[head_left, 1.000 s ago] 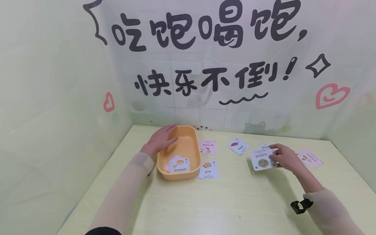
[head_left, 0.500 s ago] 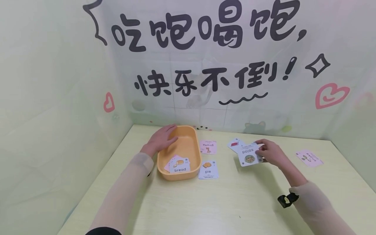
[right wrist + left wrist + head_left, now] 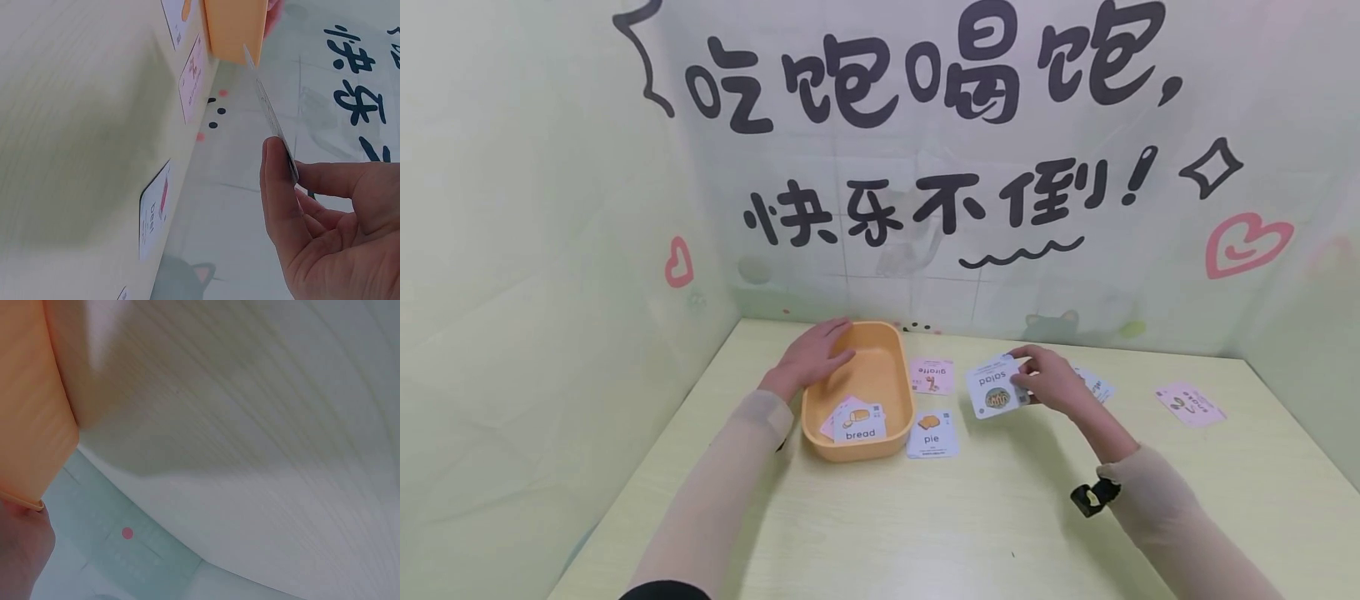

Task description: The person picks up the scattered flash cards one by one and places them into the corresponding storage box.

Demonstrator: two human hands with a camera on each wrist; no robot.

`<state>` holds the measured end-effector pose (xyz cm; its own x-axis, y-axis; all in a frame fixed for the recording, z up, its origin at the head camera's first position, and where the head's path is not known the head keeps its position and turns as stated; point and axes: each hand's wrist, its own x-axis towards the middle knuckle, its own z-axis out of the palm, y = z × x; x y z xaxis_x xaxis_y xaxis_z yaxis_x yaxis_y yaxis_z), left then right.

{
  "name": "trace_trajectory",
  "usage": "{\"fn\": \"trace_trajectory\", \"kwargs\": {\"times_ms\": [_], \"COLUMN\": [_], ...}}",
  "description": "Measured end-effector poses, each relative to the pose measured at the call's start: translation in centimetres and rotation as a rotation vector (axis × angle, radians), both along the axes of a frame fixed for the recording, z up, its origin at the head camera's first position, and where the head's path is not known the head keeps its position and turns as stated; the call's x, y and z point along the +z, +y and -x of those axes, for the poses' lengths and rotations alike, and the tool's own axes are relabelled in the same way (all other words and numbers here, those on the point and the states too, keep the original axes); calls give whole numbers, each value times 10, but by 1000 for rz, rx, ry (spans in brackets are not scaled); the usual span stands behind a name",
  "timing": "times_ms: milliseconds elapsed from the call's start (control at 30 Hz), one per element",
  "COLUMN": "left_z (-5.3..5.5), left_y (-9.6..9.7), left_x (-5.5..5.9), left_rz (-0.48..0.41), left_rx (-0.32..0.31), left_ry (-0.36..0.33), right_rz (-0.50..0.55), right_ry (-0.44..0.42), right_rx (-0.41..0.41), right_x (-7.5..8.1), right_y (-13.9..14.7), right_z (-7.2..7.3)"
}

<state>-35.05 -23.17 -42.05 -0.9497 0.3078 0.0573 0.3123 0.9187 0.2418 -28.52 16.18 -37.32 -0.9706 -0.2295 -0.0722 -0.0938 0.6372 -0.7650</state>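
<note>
My right hand (image 3: pixel 1048 379) pinches a white salad picture card (image 3: pixel 995 392) between thumb and fingers, raised above the table. In the right wrist view this card (image 3: pixel 270 103) shows nearly edge-on. Below it on the table lies the beef card (image 3: pixel 154 212), hidden in the head view. My left hand (image 3: pixel 808 358) rests on the left rim of an orange tray (image 3: pixel 871 367), thumb reaching inside and fingers along the far corner. In the tray lie a bread card (image 3: pixel 860 422) and pink cards (image 3: pixel 835 410) partly under it.
A pie card (image 3: pixel 932 433) and a pink giraffe card (image 3: pixel 932 377) lie right of the tray. Behind my right wrist is a white card (image 3: pixel 1097 384), partly covered. A pink snake card (image 3: pixel 1191 404) lies farther right. A printed wall sheet (image 3: pixel 917 275) borders the table's back edge.
My right hand has carried the salad card leftward, from the right side over the beef card. A white card behind the hand has come into view. The left hand and tray have stayed put.
</note>
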Motion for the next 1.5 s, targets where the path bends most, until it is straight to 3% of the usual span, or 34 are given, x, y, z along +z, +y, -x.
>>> {"fn": "trace_trajectory", "kwargs": {"times_ms": [400, 900, 1500], "left_z": [-3, 0, 0], "left_y": [1, 0, -1], "left_x": [-1, -3, -1], "left_rz": [6, 2, -1], "left_rx": [-13, -12, -29], "left_ry": [25, 24, 36], "right_rz": [96, 251, 291], "right_ry": [-3, -99, -154], "right_rx": [38, 46, 114], "right_x": [5, 11, 5], "right_y": [-45, -97, -158], "right_z": [2, 2, -7]}}
